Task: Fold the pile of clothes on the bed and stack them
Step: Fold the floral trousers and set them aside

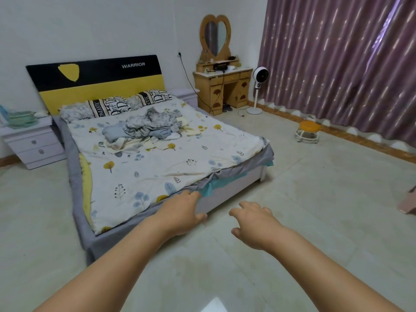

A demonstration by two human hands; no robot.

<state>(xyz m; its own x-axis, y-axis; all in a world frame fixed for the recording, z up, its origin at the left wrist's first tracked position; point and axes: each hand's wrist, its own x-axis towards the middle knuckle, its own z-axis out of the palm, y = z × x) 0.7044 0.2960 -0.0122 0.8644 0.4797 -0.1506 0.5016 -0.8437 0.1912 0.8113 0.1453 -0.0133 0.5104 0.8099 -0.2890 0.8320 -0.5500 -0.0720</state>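
Head view | clothes pile (144, 129) lies crosswise near bed (236, 188) head end | left hand (180, 212), right hand (254, 224) loosely spread, empty, before foot edge

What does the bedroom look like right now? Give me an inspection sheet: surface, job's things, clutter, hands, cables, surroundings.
Surface: bed with leaf-print cover, two pillows at the headboard.
Job's things: pile of clothes unfolded, mid-bed near the pillows.
Clutter: nothing seen on the bed besides the pile.
Hands: left hand and right hand both empty, reaching forward.
Cables: black cord from wall socket to dresser.
Surroundings: fan, stool, curtains, nightstand.
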